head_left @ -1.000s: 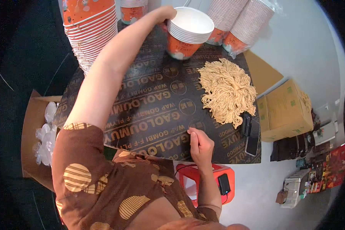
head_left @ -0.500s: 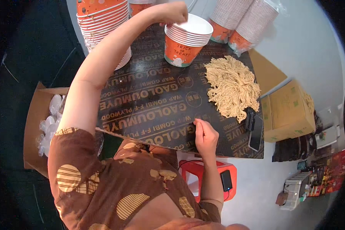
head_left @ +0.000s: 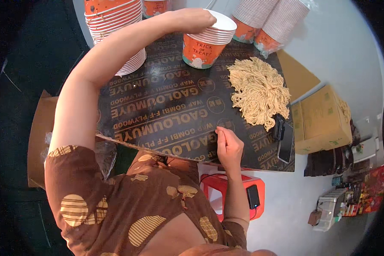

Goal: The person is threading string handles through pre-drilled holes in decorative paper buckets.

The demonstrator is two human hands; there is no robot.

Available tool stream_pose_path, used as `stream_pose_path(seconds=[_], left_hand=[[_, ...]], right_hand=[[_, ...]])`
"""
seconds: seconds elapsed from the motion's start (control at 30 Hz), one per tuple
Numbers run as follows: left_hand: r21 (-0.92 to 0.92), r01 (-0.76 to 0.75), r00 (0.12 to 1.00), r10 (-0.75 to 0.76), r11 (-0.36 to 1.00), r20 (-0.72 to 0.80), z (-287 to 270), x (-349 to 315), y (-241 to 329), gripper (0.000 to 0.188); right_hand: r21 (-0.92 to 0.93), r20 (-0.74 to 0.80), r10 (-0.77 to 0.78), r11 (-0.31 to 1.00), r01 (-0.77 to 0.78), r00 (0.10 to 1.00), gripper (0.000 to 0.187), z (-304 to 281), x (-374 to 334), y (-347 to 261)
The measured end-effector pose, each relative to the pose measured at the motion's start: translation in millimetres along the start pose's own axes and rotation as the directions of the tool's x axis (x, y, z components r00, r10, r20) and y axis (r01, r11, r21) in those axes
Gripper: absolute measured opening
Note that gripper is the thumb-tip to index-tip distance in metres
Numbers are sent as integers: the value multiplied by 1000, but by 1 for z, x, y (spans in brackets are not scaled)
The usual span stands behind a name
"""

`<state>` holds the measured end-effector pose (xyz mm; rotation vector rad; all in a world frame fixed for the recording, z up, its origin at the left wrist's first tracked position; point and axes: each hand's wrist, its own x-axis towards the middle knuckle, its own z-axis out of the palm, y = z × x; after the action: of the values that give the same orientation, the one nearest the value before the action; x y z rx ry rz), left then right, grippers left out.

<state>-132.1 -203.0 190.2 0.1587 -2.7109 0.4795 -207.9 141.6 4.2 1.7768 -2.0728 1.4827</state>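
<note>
the left hand [head_left: 192, 19] grips the rim of a stack of orange paper cups [head_left: 205, 45] beside the heap of pale yellow noodles [head_left: 258, 91]; the right hand [head_left: 228, 147], loosely curled and empty, rests on the dark printed plywood board [head_left: 158, 111] below that heap.

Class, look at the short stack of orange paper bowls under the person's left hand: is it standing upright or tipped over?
Upright. The stack of orange paper bowls sits base-down on the dark board, white rims facing up, with the left hand on top.

Even, bright daylight falls on the dark printed plywood tabletop [head_left: 170, 106], which shows a soft sheen and faint shadows. Around it, fisheye bending curves its edges; the frame's corners go black.
</note>
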Motion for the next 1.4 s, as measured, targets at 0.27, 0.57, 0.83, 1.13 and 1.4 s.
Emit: stream_pose_path(seconds=[0.27, 0.57, 0.83, 1.13, 1.4], left_hand=[[88, 127, 967, -103, 988, -231, 19, 5, -44, 15], [-74, 304, 891, -311, 950, -331, 17, 1, -40, 18], [-79, 253, 936, -265, 964, -234, -8, 14, -26, 19], [-32, 149, 953, -153, 988, -261, -29, 25, -24, 12], [-122, 60, 730, -126, 991, -672, -93, -8, 11, 6]], right_hand=[[-26, -5, -37, 999, 37, 999, 10, 1, 1, 1], [-33, 4, -51, 998, 52, 999, 11, 2, 1, 0], [-44, 11, -37, 998, 38, 999, 13, 2, 2, -1], [-27, 11, -56, 998, 57, 998, 12, 3, 2, 0], [-38, 0, -66, 997, 66, 998, 12, 0, 0, 1]])
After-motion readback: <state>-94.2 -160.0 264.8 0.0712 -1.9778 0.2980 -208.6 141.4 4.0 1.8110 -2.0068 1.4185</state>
